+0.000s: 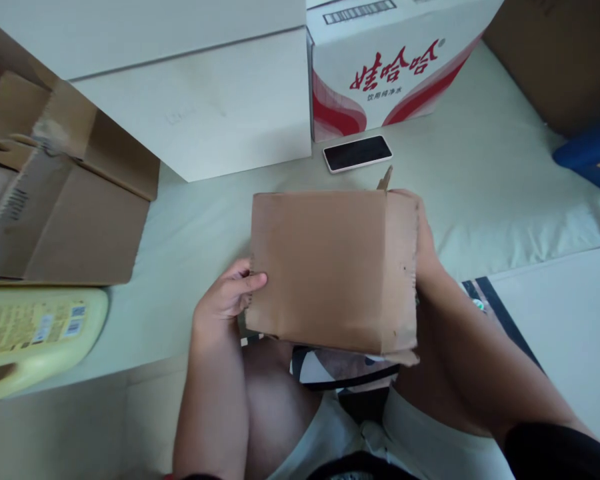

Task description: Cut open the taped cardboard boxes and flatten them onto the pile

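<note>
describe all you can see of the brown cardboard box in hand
The brown cardboard box shows a plain, broad face toward the camera, a narrower folded panel on its right, jagged side edges and a torn bit jutting up at top right. It is held over the lap: the left hand grips the left edge, thumb on the face; the right hand, partly hidden, is at the right edge.

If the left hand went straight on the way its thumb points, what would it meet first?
The cardboard: the thumb of the left hand already lies on its camera-facing side. The other fingers go partly behind the edge, so their way seems hidden.
</note>
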Demonstrator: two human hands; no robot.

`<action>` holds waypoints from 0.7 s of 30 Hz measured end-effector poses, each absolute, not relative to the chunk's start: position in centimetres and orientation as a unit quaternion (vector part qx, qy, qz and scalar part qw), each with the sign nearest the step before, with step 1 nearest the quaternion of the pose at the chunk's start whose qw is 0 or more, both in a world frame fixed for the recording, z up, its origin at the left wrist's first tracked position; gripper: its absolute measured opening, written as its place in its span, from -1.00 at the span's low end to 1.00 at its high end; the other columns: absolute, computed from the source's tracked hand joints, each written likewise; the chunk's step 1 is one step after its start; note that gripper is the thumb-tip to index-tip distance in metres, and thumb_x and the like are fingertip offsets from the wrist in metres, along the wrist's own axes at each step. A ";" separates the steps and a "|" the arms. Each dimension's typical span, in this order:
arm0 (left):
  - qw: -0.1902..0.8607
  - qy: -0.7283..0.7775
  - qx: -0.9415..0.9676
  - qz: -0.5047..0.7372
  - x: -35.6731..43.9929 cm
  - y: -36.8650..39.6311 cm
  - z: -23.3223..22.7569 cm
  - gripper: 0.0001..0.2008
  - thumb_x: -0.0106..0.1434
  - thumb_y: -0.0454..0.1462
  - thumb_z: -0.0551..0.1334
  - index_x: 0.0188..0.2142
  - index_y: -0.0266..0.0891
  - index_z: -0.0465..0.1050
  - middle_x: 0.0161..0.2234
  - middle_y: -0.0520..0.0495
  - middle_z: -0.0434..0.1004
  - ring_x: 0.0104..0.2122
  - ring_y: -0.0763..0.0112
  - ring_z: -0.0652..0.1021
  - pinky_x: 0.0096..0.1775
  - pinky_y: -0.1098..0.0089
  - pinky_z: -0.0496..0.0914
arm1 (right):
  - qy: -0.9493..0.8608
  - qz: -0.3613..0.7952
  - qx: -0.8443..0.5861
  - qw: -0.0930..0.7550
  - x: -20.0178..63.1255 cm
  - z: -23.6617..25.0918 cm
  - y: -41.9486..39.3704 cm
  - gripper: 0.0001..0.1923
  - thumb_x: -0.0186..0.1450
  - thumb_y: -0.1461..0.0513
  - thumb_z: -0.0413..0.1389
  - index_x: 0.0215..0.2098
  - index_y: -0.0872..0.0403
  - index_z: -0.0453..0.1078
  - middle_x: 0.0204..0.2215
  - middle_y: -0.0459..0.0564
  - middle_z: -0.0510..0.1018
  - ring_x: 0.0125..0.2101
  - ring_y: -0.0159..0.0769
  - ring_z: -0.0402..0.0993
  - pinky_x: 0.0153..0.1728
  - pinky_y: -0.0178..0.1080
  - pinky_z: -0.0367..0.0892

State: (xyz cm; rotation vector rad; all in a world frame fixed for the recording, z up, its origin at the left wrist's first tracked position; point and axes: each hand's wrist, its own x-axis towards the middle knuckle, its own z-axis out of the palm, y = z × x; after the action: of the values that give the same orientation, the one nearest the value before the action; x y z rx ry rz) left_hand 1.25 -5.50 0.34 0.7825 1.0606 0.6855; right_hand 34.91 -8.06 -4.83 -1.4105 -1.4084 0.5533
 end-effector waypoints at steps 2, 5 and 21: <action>0.746 0.474 0.367 0.289 1.0 -5.9 0.5 -0.56 -0.29 -0.05 0.67 -0.43 -0.21 0.70 -0.52 -0.09 0.66 -0.55 0.27 0.64 -0.46 0.38 0.55 | -0.546 0.190 -0.595 0.559 34.8 -5.1 -7.6 -0.43 0.31 -0.12 0.20 0.20 -0.15 0.30 0.27 0.06 0.43 0.32 0.06 0.34 0.34 0.21 0.22; 0.744 0.468 0.393 0.270 0.4 -6.3 0.7 -0.61 -0.23 -0.05 0.65 -0.46 -0.19 0.68 -0.51 -0.07 0.66 -0.54 0.29 0.64 -0.46 0.39 0.54 | -0.529 0.232 -0.577 0.578 34.9 -5.1 -7.2 -0.39 0.29 -0.11 0.23 0.24 -0.20 0.23 0.18 0.05 0.49 0.25 0.00 0.43 0.32 0.22 0.25; 0.571 0.465 0.538 0.409 1.8 -2.9 -0.9 -0.21 -0.23 -0.20 0.60 0.07 -0.08 0.54 0.20 -0.16 0.55 0.24 -0.06 0.50 0.17 0.11 0.46 | -0.403 0.382 -0.597 0.578 34.2 -1.9 -8.1 -0.65 0.06 0.02 0.34 -0.47 -0.06 0.27 -0.45 -0.13 0.57 -0.44 -0.27 0.48 -0.44 -0.22 0.37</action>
State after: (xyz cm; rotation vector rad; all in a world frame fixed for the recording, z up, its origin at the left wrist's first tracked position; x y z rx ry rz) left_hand 1.82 -2.90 -0.90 1.2623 1.0916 0.9606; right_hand 34.15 -8.07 -1.88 -1.3974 -0.9435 0.8939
